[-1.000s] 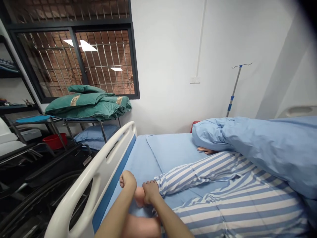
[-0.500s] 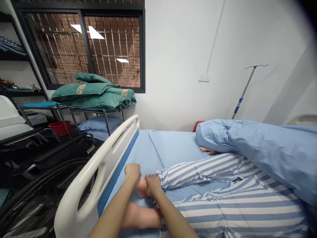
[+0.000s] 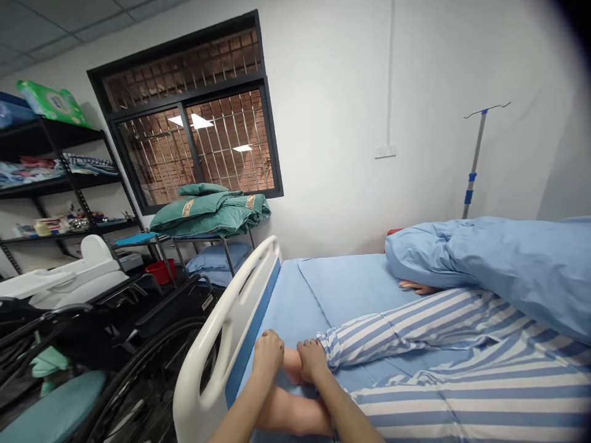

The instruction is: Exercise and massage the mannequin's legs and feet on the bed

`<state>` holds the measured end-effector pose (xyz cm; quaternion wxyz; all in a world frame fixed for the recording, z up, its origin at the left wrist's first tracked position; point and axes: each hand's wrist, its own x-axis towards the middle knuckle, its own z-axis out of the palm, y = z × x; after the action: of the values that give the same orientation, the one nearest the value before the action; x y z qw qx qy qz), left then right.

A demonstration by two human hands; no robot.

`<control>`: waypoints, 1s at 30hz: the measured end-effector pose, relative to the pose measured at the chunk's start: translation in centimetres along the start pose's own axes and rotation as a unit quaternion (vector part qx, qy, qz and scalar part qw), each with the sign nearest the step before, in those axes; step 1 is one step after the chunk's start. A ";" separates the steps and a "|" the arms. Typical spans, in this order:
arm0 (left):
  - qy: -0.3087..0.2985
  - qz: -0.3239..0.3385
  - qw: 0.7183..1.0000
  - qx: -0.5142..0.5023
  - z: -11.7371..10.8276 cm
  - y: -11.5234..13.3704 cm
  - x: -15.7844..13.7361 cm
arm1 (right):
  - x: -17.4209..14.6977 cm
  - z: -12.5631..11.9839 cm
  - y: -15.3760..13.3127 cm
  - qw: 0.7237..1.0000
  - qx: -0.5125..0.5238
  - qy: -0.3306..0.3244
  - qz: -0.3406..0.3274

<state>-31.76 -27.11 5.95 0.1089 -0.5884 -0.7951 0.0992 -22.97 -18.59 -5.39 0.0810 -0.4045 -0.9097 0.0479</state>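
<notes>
Fingers of both the left hand point(image 3: 268, 355) and right hand point(image 3: 312, 362) curl closed around a pale foot point(image 3: 292, 365) (apparently a mannequin's) beside the bed rail point(image 3: 231, 320), its toes hidden.

Both forearms extended; left hand point(image 3: 268, 355) fisted, right hand point(image 3: 313, 362) curled, side by side.

Even, bright indoor light; rectangular ceiling lamps glare as reflections in the dark-framed barred window point(image 3: 207, 135). Edges bend and darken at the right corners; soft blur throughout.
</notes>
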 end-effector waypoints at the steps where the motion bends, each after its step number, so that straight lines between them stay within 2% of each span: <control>1: -0.001 0.007 1.000 0.012 -0.2 0.2 -0.2 | 0.0 0.0 0.0 1.000 0.003 0.001 -0.003; 5: -0.016 0.018 0.999 0.043 -0.6 0.7 -0.1 | -0.1 0.3 0.1 1.000 0.013 0.002 -0.009; 10: -0.046 0.010 0.997 0.053 -0.8 0.8 1.5 | -0.1 0.3 0.1 1.000 0.028 0.001 -0.003; 17: -0.092 -0.008 0.995 0.048 0.5 1.7 4.4 | 0.2 -0.2 0.3 1.000 0.019 -0.017 -0.006; 30: -0.018 0.035 0.999 -0.009 1.8 1.2 4.9 | 1.8 0.6 0.7 1.000 -0.016 -0.021 0.002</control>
<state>-32.57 -22.14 4.12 0.0860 -0.6151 -0.7765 0.1063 -23.76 -16.83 -5.89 0.0554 -0.4062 -0.9112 0.0420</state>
